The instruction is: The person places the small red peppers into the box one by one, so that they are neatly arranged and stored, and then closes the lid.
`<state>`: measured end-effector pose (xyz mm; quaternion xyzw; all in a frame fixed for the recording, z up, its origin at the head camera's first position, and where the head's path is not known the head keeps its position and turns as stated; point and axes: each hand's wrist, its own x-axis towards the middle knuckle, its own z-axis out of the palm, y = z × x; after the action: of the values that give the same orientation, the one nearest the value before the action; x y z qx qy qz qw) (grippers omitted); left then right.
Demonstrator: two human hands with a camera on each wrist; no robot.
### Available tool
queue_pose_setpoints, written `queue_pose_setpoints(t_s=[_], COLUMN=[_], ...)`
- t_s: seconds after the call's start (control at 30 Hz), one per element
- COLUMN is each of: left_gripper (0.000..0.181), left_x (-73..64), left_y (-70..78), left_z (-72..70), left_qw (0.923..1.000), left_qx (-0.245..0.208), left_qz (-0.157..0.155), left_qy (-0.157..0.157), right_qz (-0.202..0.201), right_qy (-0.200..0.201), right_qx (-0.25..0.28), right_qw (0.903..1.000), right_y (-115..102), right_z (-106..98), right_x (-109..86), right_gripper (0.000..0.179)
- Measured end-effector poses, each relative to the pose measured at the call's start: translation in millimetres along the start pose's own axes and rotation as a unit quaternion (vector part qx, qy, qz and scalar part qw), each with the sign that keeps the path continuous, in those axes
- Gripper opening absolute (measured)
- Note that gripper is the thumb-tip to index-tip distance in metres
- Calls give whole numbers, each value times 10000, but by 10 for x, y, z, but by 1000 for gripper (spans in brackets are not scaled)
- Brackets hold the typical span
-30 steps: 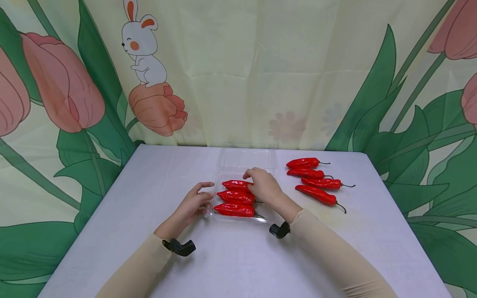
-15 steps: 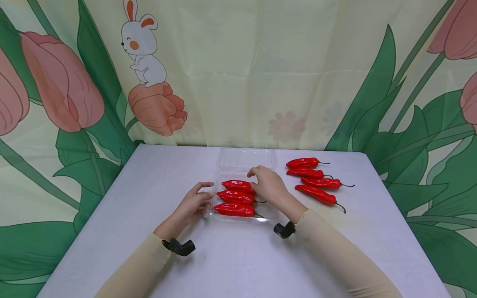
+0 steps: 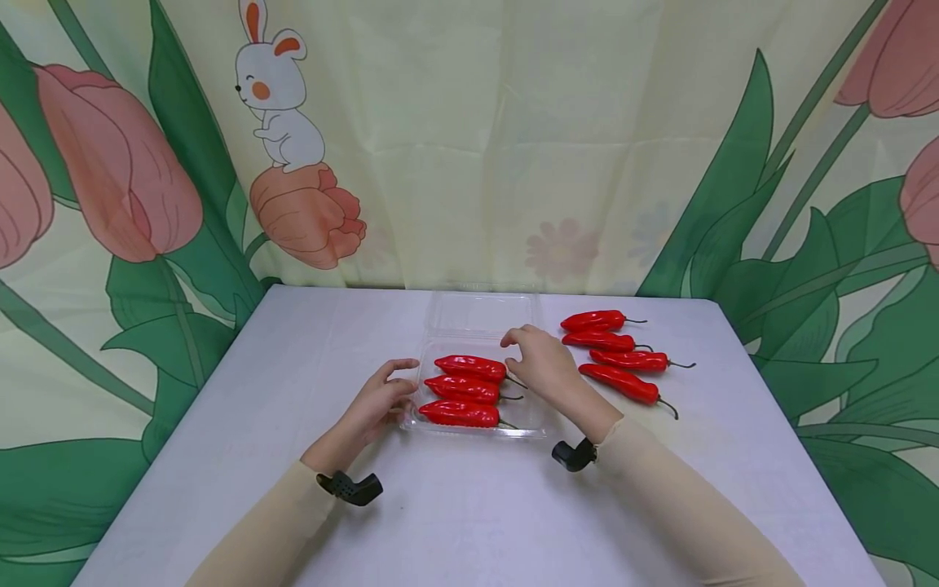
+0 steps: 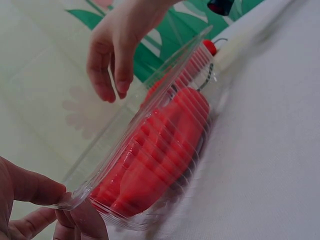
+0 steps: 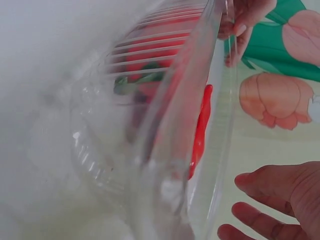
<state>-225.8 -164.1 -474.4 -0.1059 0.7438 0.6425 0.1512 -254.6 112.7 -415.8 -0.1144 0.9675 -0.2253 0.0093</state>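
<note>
A clear plastic clamshell box (image 3: 531, 419) lies on the table, its lid (image 3: 484, 312) folded back away from me. Inside lie three glossy red chili peppers, side by side: a far one (image 3: 469, 366), a middle one (image 3: 462, 389) and a near one (image 3: 458, 413). Their dark stems point right. My left hand (image 3: 370, 406) pinches the box's left rim between thumb and fingers, as the left wrist view shows. Above the box's right side, my right hand (image 3: 546, 365) has its fingers spread and slightly bent, with nothing between them.
Several more red chili peppers (image 3: 619, 383) lie in a loose row on the white tablecloth (image 3: 469, 505), right of the box. Behind the table hangs a curtain (image 3: 440, 163) printed with tulips and a rabbit. Each wrist wears a small black camera (image 3: 350, 487).
My right hand has let go of the far chili pepper and drawn back to the right, uncovering its stem. The left hand has stayed at the box's rim.
</note>
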Motion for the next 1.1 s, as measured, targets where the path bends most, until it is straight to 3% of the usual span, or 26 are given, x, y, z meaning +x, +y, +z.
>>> queue_pose_setpoints(t_s=[0.8, 1.1], left_gripper=[49, 50], left_x=[19, 11], left_y=[-31, -31], left_z=[-3, -4], left_qw=[10000, 10000], left_qx=[-41, -28], left_qz=[27, 34], left_qy=[-10, -10], right_qz=[278, 290], right_qy=[168, 367], right_qx=[-283, -184], right_qw=[9991, 9987], right_y=[343, 540], right_z=[-80, -95], right_x=[-143, -237], right_gripper=[39, 50])
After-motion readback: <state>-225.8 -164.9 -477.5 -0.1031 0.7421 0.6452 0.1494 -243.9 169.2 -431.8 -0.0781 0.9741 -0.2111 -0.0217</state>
